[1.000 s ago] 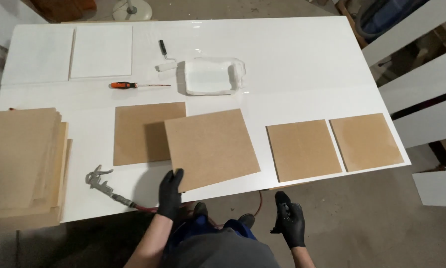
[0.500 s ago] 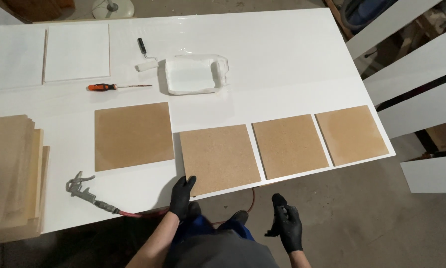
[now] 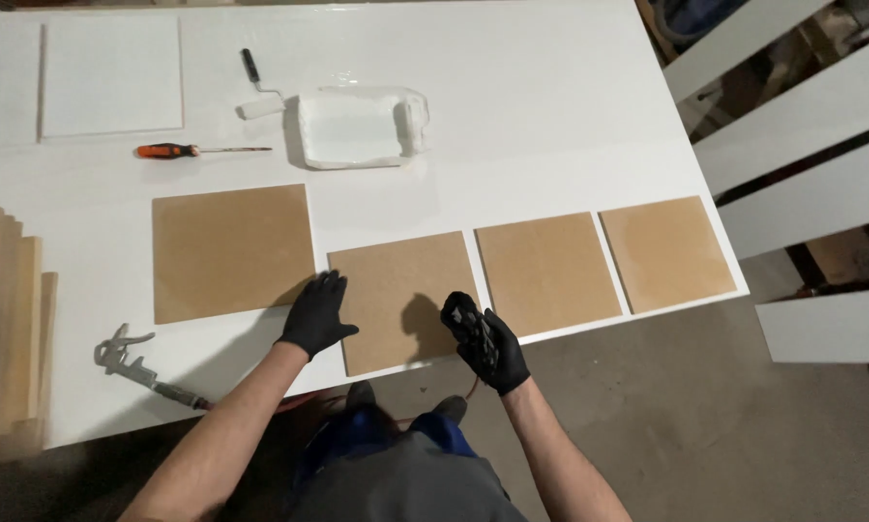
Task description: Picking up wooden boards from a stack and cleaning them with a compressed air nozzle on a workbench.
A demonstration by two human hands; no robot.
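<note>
Far left, table edge: stack of brown boards (image 3: 4,329), many sheets, edges stepped. In front of it, metal spray gun (image 3: 130,360) with hose, lying flat on white table (image 3: 550,126). Further back: white panel (image 3: 112,75), orange-handled screwdriver (image 3: 188,151), paint roller (image 3: 258,92) touching white paint tray (image 3: 357,129).

Loose board (image 3: 231,251), flat, set apart from and slightly behind the row to its right.

Left hand (image 3: 315,315), black glove, palm down, fingers spread flat; resting on left edge of middle board (image 3: 402,302), fingertips near corner of loose board. Not clasping anything, only pressing.

Middle board: first in a row of three, flat, near edge overhanging the table front. Likely thin fibreboard: light, stiff, smooth faces, so probably slides easily on the glossy top; corners probably prone to denting. Best hold judged to be by opposite edges or at the overhang, thumb on top, fingers beneath.

Right hand (image 3: 485,340), black glove, loosely curled above the near right corner of middle board; holding nothing visible, contact with board not certain.

Right of it: third board (image 3: 548,273), then fourth board (image 3: 668,253), both flat, just beside one another. White slats (image 3: 802,126) off the table's right end.
</note>
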